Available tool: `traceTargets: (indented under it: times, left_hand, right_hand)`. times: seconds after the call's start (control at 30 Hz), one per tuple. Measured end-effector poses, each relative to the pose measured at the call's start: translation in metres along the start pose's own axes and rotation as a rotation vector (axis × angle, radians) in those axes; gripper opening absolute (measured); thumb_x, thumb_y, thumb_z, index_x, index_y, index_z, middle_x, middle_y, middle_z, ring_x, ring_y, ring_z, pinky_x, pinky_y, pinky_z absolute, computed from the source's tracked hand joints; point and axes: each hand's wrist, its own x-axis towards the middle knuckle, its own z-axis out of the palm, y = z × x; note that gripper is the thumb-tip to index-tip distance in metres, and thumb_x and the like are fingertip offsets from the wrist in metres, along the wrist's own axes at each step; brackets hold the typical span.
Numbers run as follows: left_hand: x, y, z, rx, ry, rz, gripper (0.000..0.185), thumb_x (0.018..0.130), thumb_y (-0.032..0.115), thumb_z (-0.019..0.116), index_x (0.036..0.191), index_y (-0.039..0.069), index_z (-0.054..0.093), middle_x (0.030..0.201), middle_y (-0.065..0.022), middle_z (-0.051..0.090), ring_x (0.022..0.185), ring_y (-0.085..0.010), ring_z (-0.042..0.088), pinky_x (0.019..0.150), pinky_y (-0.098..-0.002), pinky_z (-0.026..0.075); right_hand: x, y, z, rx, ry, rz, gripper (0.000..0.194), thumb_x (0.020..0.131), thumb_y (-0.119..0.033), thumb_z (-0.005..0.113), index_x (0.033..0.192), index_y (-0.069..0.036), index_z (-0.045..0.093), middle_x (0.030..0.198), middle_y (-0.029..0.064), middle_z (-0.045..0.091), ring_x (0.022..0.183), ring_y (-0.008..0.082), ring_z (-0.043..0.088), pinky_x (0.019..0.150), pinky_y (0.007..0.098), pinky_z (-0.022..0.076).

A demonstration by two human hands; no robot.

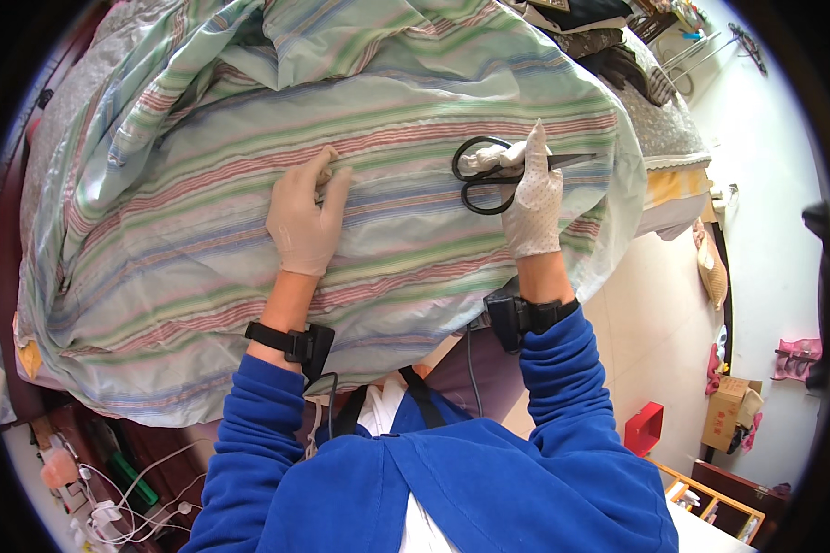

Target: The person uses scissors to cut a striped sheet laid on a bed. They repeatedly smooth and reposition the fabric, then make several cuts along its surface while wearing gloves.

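Observation:
My left hand (307, 214), in a pale glove, rests on a striped cloth (415, 228) with its fingers bent. Thumb and forefinger are a little apart, and I see nothing held between them. A pair of black-handled scissors (487, 197) is gripped in my right hand (534, 197), which wears a white dotted glove. The blades point to the right over the cloth's red and green stripes, with the handle loops to the left. The cloth lies fairly flat around both hands and bunches into folds towards the far left.
Dark clothing (605, 59) is heaped on a grey patterned cover (653, 131) at the far right. White cables (135, 498) tangle at lower left. On the right floor are a red box (643, 428) and a cardboard box (730, 413), with a wooden-framed tray (716, 498) nearer.

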Motion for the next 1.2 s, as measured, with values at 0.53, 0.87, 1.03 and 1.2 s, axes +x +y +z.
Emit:
traceTargets:
  times: [0.53, 0.87, 1.03, 1.2]
  left_hand:
    - [0.032, 0.060, 0.046, 0.138, -0.226, 0.612, 0.037, 0.071, 0.026, 0.088, 0.107, 0.019, 0.077, 0.117, 0.0008, 0.066, 0.113, -0.0263, 0.060, 0.099, -0.0448, 0.047]
    - [0.025, 0.051, 0.053, 0.136, -0.210, 0.672, 0.031, 0.075, 0.027, 0.085, 0.104, 0.021, 0.077, 0.117, 0.0019, 0.066, 0.107, -0.0245, 0.062, 0.091, -0.0425, 0.050]
    - [0.021, 0.048, 0.052, 0.183, -0.190, 0.704, 0.025, 0.078, 0.026, 0.085, 0.102, 0.019, 0.080, 0.114, 0.0007, 0.068, 0.103, -0.0249, 0.062, 0.090, -0.0413, 0.050]
    - [0.020, 0.046, 0.057, 0.089, -0.159, 0.618, 0.015, 0.078, 0.025, 0.086, 0.086, 0.016, 0.077, 0.110, 0.0015, 0.068, 0.103, -0.0251, 0.062, 0.087, -0.0430, 0.049]
  right_hand:
    - [0.000, 0.010, -0.009, -0.077, 0.063, 0.035, 0.048, 0.109, -0.044, 0.062, 0.080, -0.006, 0.056, 0.080, 0.0168, 0.072, 0.074, 0.0262, 0.073, 0.076, 0.0382, 0.0602]
    - [-0.001, 0.004, -0.006, -0.079, 0.101, 0.030, 0.049, 0.109, -0.045, 0.062, 0.082, -0.004, 0.063, 0.077, 0.0123, 0.071, 0.073, 0.0219, 0.072, 0.076, 0.0340, 0.0584]
    - [-0.001, 0.003, -0.006, -0.120, 0.090, -0.003, 0.050, 0.108, -0.044, 0.063, 0.080, -0.003, 0.064, 0.077, 0.0110, 0.071, 0.074, 0.0209, 0.072, 0.076, 0.0332, 0.0571]
    - [-0.001, 0.006, -0.003, -0.086, 0.045, -0.029, 0.044, 0.110, -0.037, 0.063, 0.084, -0.001, 0.063, 0.077, 0.0111, 0.071, 0.070, 0.0202, 0.071, 0.071, 0.0340, 0.0581]
